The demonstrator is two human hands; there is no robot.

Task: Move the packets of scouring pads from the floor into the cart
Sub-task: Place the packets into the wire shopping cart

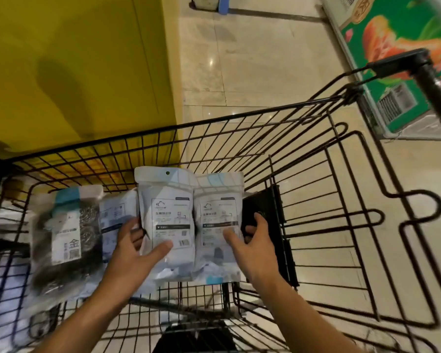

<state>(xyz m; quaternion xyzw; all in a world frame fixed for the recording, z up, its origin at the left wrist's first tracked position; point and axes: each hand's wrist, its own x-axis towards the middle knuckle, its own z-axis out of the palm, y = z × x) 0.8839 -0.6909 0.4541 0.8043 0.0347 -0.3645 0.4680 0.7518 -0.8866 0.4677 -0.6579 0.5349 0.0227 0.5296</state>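
At the far left of the cart (239,128) I see a clear packet of steel scourers (64,235) lying flat. My left hand (135,248) grips a white packet (166,220), thumb across its front. Just right, touching it, a second white packet (218,225) is gripped by my right hand (252,243). Both packets are over the basket.
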